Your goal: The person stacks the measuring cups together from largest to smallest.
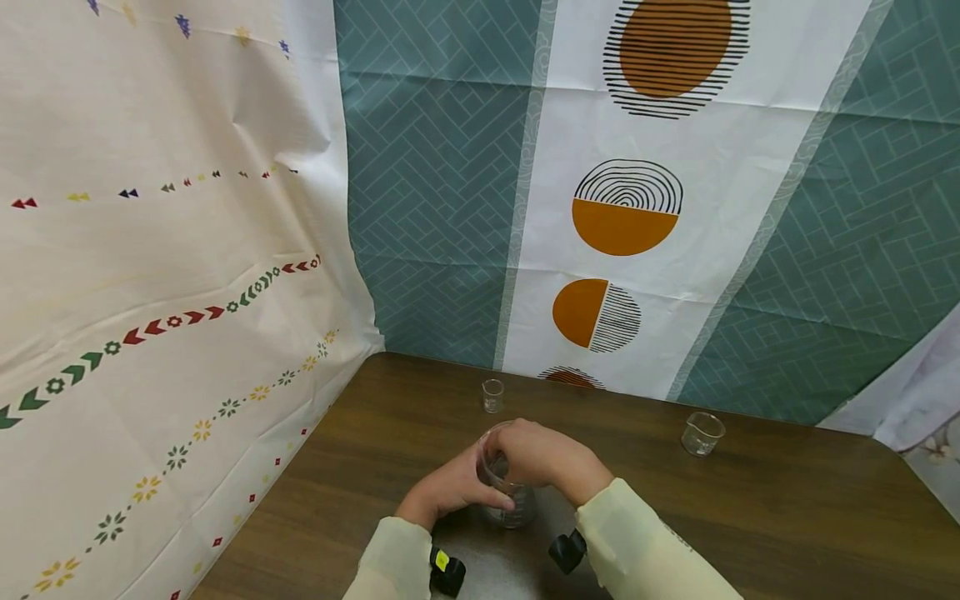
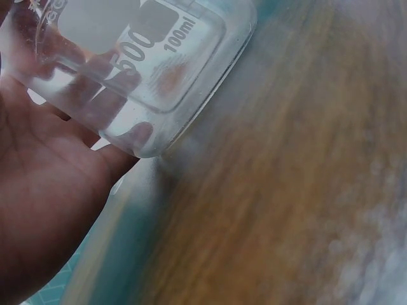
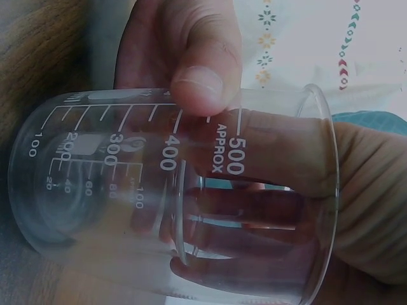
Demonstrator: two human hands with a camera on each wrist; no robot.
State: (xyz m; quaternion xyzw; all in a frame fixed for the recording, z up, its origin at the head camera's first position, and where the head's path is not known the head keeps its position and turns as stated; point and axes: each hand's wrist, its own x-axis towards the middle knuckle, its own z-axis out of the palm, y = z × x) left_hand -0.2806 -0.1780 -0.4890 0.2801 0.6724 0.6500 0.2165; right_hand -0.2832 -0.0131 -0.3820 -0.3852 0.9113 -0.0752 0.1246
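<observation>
A large clear beaker (image 1: 517,508) marked to 500 ml stands tilted near the table's front, its side filling much of the right wrist view. My left hand (image 1: 461,483) grips it from the left, the thumb (image 3: 200,86) on the near side and fingers showing through the glass behind. A smaller beaker (image 3: 95,184) marked 100 ml sits inside it, close to the bottom. From above, my right hand (image 1: 543,454) reaches through the large beaker's mouth; its fingers hold the small beaker near the rim. Glass and reflections blur the exact finger contact.
A tiny beaker (image 1: 492,397) stands behind the hands, towards the back of the brown wooden table (image 1: 390,433). Another low beaker (image 1: 701,435) stands at the back right. Patterned cloths (image 1: 435,208) hang at the left and back edges.
</observation>
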